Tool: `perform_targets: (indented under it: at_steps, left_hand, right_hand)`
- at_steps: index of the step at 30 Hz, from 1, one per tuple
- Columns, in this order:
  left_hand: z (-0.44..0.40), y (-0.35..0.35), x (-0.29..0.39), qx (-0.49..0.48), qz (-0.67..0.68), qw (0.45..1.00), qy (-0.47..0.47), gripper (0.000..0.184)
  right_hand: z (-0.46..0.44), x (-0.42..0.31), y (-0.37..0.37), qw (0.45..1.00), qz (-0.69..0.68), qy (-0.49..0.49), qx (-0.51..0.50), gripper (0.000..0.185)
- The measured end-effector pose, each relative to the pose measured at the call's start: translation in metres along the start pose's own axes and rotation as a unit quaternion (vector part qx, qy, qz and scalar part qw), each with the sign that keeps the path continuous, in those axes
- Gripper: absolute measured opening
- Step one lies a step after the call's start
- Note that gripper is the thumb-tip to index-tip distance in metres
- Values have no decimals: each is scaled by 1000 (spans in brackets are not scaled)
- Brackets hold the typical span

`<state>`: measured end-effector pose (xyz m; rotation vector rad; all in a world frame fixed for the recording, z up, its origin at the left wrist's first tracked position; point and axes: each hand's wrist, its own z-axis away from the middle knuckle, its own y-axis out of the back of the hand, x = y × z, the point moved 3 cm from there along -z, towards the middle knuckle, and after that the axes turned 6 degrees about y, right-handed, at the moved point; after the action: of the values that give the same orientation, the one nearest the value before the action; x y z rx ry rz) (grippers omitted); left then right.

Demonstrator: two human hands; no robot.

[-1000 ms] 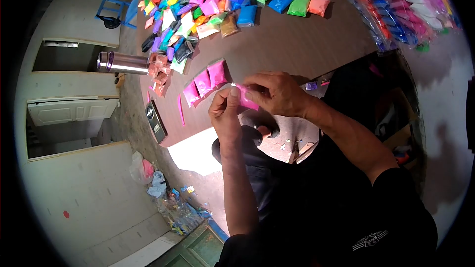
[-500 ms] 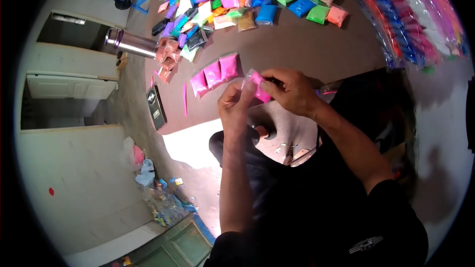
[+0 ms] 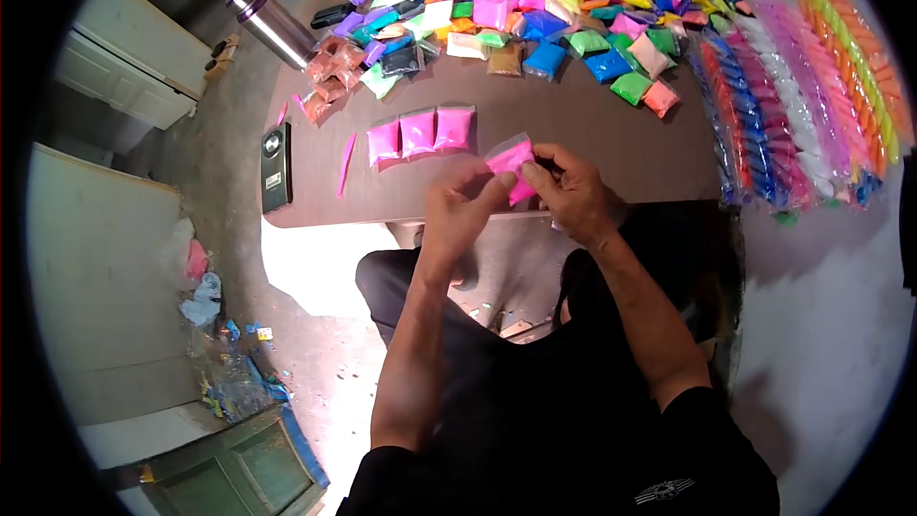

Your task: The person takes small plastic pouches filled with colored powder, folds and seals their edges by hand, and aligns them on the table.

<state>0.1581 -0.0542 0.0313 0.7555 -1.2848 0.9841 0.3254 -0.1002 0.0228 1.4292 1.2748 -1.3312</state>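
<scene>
A small clear packet of bright pink, soft-looking filling (image 3: 513,155) is held just above the table's front edge. My left hand (image 3: 460,210) pinches its left side between thumb and fingers. From the right, my right hand (image 3: 573,196) grips it with the thumb on its face. The packet is tilted, and fingers hide part of its lower half. Beyond my left hand, three similar pink packets (image 3: 417,133) lie side by side in a row. A thin pink plastic stick (image 3: 346,164) rests to their left.
Many colourful packets (image 3: 546,55) are heaped across the back of the brown table (image 3: 611,148). Long bags of twisted colours (image 3: 788,86) lie at the right. A steel thermos (image 3: 277,27), reddish packets (image 3: 334,69) and a dark phone-like device (image 3: 276,170) occupy the left side.
The head view has turned, so the table appears more level and the long bags show more fully. Both hands keep hold of the pink packet, whose tilt and finger placement have shifted slightly.
</scene>
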Motion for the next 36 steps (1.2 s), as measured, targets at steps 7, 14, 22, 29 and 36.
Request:
perform_targets:
  at_steps: [7, 14, 22, 29, 36]
  left_hand:
    - [-7, 8, -19, 9, -51, 997, -57, 24]
    - [-2, 7, -4, 17, -85, 992, -91, 24]
    - [-4, 3, -11, 13, -107, 991, -83, 23]
    - [1, -3, 4, -7, -114, 993, -38, 20]
    - [-10, 2, -19, -37, -37, 998, -20, 19]
  right_hand:
    - [-3, -5, -4, 997, 70, 44, -10, 21]
    - [-4, -2, -2, 995, 96, 10, -34, 20]
    - [-6, -1, -1, 996, 64, 13, -55, 19]
    - [-14, -10, 1, 996, 49, -9, -79, 18]
    - [-11, 4, 5, 997, 44, 30, -50, 22]
